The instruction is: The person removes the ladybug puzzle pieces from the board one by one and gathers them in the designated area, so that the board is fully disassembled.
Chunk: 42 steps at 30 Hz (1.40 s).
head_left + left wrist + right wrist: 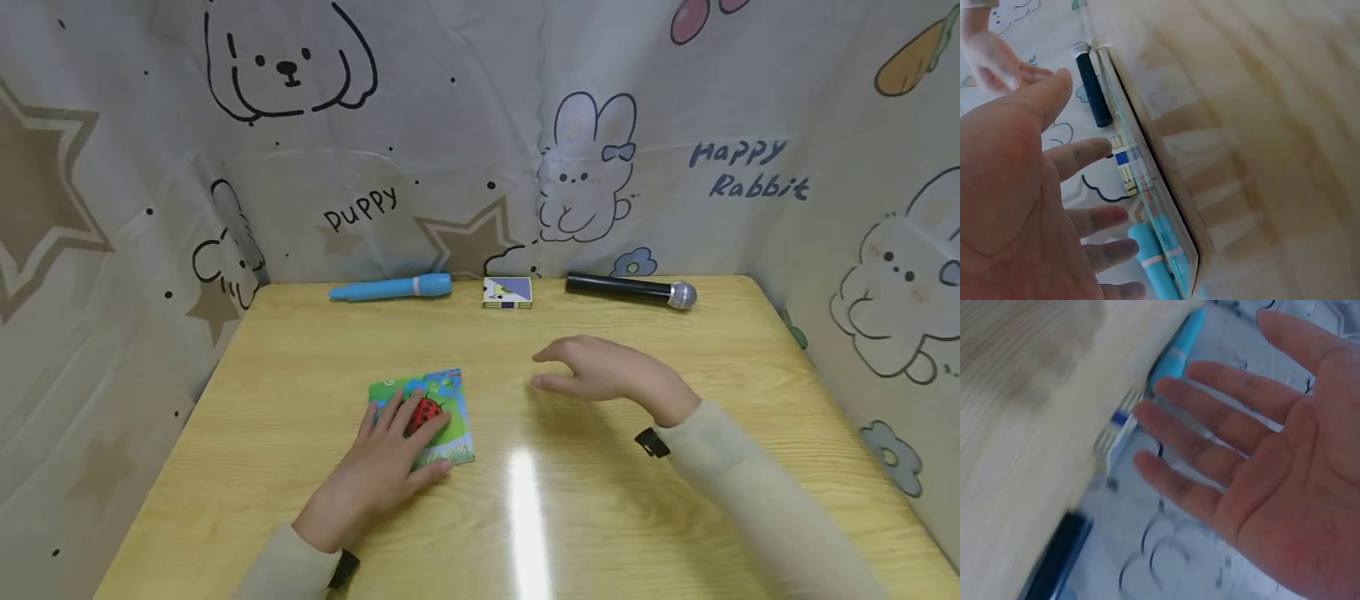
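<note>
A thin square picture board (459, 433) with a red ladybug on green and blue lies left of the middle of the table. My left hand (375, 471) is over it, fingers spread across the ladybug and the thumb near its lower right corner. In the left wrist view the board (1171, 219) appears edge-on beside the extended fingers. My right hand (611, 372) hovers above the table to the right of the board, holding nothing. Its fingers (1204, 444) are loosely extended and apart in the right wrist view.
Along the back edge of the wooden table (285, 375) lie a blue pen-like stick (390, 288), a small patterned box (507, 292) and a black microphone (630, 289) with a silver head. A printed cloth (465, 108) hangs behind and on both sides.
</note>
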Each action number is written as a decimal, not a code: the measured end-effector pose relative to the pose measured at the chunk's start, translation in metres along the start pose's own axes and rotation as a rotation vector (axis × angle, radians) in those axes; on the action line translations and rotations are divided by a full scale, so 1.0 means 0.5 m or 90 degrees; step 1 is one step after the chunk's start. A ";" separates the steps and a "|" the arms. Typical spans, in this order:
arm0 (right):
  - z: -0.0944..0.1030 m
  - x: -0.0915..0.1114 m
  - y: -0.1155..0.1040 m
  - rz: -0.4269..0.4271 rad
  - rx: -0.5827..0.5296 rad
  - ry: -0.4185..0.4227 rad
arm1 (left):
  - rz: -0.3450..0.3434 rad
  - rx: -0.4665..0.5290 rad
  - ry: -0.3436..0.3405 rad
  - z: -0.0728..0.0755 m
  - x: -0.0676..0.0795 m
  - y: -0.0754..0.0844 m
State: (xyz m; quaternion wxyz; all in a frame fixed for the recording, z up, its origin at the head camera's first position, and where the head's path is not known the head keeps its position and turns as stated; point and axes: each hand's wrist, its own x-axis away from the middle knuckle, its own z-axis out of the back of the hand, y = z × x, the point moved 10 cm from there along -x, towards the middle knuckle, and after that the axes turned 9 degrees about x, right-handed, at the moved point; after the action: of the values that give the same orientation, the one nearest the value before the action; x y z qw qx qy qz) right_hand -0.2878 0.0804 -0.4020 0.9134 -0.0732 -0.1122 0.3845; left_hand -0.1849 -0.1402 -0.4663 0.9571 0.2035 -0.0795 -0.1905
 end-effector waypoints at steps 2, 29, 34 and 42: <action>-0.001 -0.030 -0.027 0.022 -0.019 -0.013 | 0.000 -0.001 -0.006 0.001 -0.010 -0.001; -0.109 -0.244 -0.165 -0.045 0.052 -0.055 | 0.008 -0.006 -0.077 0.007 -0.032 -0.016; -0.114 -0.252 -0.165 -0.069 0.073 -0.068 | 0.022 -0.014 -0.081 0.014 -0.031 -0.021; -0.115 -0.249 -0.166 -0.043 0.026 -0.026 | 0.026 -0.019 -0.090 0.007 -0.027 -0.029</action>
State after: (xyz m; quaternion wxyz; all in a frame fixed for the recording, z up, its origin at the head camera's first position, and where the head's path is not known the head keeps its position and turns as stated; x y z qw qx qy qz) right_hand -0.3004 -0.0697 -0.4575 0.9248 -0.0426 -0.1252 0.3567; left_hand -0.2027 -0.1484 -0.4701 0.9557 0.1731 -0.1484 -0.1862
